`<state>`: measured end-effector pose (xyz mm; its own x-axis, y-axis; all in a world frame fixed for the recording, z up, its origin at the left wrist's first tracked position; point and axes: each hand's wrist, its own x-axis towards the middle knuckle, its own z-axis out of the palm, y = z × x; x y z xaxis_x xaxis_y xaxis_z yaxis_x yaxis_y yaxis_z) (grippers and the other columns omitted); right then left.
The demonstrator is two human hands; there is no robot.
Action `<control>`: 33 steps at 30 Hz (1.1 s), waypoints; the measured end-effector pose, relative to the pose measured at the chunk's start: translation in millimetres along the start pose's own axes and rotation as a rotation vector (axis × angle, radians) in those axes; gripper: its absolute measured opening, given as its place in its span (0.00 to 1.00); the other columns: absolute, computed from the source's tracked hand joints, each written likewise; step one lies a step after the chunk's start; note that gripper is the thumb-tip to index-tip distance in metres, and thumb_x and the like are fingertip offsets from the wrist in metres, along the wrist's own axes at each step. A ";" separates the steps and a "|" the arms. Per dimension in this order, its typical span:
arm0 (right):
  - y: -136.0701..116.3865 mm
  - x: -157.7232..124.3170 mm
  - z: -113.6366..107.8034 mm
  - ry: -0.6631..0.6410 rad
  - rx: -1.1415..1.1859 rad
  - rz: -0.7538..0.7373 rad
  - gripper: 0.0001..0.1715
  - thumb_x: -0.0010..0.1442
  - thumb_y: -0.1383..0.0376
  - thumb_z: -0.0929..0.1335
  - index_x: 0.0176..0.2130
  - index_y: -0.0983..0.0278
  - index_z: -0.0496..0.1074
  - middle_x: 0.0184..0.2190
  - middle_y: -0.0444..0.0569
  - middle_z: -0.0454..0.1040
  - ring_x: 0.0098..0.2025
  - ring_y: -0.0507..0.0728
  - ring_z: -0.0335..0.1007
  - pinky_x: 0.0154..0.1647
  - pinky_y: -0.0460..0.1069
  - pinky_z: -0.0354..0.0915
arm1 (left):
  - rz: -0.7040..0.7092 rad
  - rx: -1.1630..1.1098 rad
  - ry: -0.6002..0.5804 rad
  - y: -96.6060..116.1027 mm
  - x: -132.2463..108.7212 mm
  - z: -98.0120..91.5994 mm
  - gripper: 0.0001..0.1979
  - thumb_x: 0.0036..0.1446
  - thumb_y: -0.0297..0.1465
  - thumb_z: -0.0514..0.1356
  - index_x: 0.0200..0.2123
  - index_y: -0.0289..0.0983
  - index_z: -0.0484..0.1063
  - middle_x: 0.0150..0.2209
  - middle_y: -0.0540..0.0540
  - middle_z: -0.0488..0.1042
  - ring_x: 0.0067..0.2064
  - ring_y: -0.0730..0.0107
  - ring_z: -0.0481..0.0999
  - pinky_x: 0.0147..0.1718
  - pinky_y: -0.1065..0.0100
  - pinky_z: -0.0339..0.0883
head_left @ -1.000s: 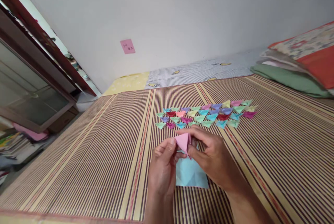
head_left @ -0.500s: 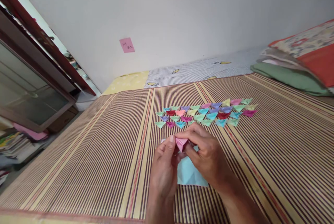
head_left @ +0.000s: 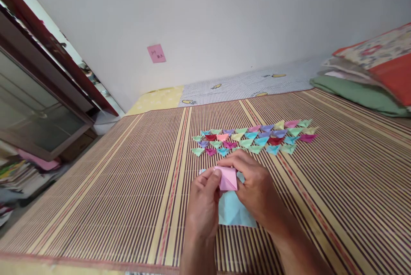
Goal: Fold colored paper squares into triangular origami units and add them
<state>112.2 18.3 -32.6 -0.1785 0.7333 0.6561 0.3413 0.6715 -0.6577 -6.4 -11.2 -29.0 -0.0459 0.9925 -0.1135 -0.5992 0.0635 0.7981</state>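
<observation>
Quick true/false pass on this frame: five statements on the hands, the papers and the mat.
1. The left hand and the right hand both grip the pink folded paper. True.
2. A light blue paper sheet lies on the striped mat under the hands. True.
3. The small folded paper triangles sit in one stacked pile. False: they lie spread in rows on the mat, beyond the hands.
4. The pink note is stuck to the mat. False: it is on the wall.
5. Stacked bedding lies at the far right. True.
</observation>
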 end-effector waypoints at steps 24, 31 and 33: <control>-5.9 0.5 -1.7 0.044 0.052 0.010 0.09 0.63 0.75 0.68 0.38 0.63 0.75 0.34 0.46 0.73 0.39 0.56 0.72 0.38 0.50 0.66 | 0.149 0.157 0.057 -0.3 -1.9 -3.6 0.12 0.58 0.39 0.70 0.32 0.34 0.82 0.24 0.50 0.74 0.27 0.74 0.70 0.28 0.74 0.65; -11.6 2.8 -3.6 0.061 0.163 0.162 0.10 0.60 0.75 0.68 0.36 0.61 0.75 0.31 0.42 0.75 0.34 0.55 0.72 0.35 0.48 0.66 | 0.133 0.052 0.116 3.0 -1.3 -0.7 0.12 0.54 0.38 0.72 0.32 0.34 0.83 0.27 0.46 0.78 0.27 0.73 0.73 0.29 0.72 0.69; -12.0 3.1 -3.5 0.047 0.170 0.195 0.08 0.60 0.73 0.68 0.34 0.61 0.75 0.29 0.42 0.74 0.31 0.54 0.70 0.33 0.48 0.64 | 0.127 0.077 0.123 2.1 -1.5 -1.8 0.11 0.52 0.37 0.73 0.30 0.34 0.82 0.26 0.48 0.77 0.26 0.75 0.71 0.28 0.74 0.66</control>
<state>110.8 12.1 -21.4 -0.0798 0.8478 0.5244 0.2042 0.5288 -0.8238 -9.0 -12.7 -28.2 -0.2177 0.9730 -0.0771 -0.5193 -0.0486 0.8532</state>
